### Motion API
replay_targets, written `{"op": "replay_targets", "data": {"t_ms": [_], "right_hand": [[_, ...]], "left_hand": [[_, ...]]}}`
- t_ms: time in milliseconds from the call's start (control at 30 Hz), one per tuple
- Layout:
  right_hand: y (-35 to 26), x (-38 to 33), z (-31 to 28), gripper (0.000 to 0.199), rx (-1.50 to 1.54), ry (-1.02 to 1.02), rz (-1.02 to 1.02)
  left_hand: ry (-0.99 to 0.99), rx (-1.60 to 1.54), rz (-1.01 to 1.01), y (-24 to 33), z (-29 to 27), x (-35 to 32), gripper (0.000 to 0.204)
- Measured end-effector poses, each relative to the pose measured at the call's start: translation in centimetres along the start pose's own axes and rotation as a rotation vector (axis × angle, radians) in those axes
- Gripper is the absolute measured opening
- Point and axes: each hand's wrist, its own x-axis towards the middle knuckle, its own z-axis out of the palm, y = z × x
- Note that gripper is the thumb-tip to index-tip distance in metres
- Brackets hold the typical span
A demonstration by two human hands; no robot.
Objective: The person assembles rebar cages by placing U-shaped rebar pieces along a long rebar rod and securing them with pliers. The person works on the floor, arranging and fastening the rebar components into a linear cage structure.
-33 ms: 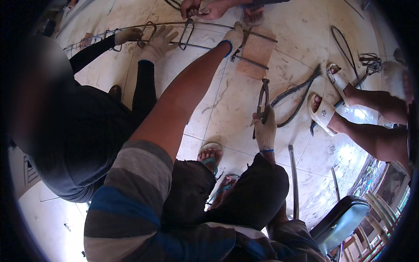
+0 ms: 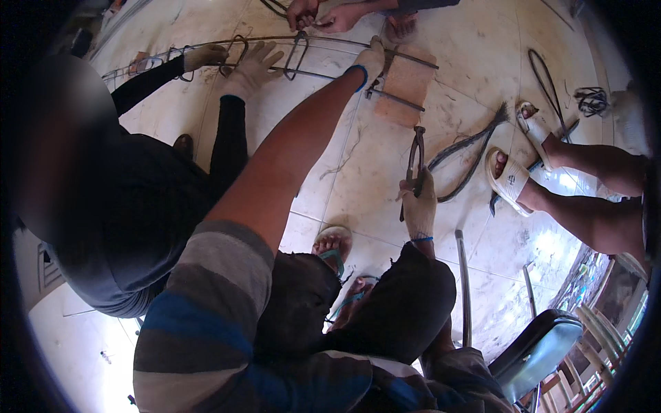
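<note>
My left hand (image 2: 370,60), in a pale glove with a blue cuff, is closed around the near end of a rebar frame (image 2: 330,44) made of long rods with bent stirrups. The rod ends rest over a reddish-brown slab (image 2: 407,82). Lower and to the right, my gloved right hand (image 2: 419,205) grips a pair of pincers (image 2: 418,155), jaws pointing away from me. A co-worker's gloved hands (image 2: 249,74) touch the frame at my left. Across it, another person's bare hands (image 2: 334,16) are at a stirrup (image 2: 297,55).
On the tiled floor right of the pincers lies a folded bundle of dark wire (image 2: 471,150). Sandalled feet (image 2: 509,177) stand beyond it, near a wire coil (image 2: 591,100). A dark-seated chair (image 2: 540,351) is close at my right. The co-worker in black (image 2: 131,206) crouches left.
</note>
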Motion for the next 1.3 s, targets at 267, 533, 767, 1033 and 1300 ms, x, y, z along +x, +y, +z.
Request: {"op": "replay_targets", "data": {"t_ms": [267,533,767,1033,1300], "right_hand": [[2.0,-0.6,0.5,0.066,0.031,-0.144,-0.14],[2.9,-2.6,2.9,0.068,-0.281,-0.354,-0.166],[3.4,-3.2,4.2,0.07,-0.358,-0.463,-0.016],[4.6,-2.4,3.9,0.076,-0.175,-0.464,0.051],[3.1,-2.4,3.9,0.075,-0.359,-0.509,0.053]], "left_hand": [[0.081,0.571,0.518,-0.3,-4.2,-0.4,0.056],[-0.087,0.964,0.83,-1.0,-9.1,-10.9,0.045],[-0.034,0.89,1.192,-3.2,-10.7,-10.0,0.03],[-0.058,0.939,1.223,-3.5,-10.6,-8.4,0.033],[-0.177,0.99,1.107,-3.2,-10.8,-8.5,0.037]]}}
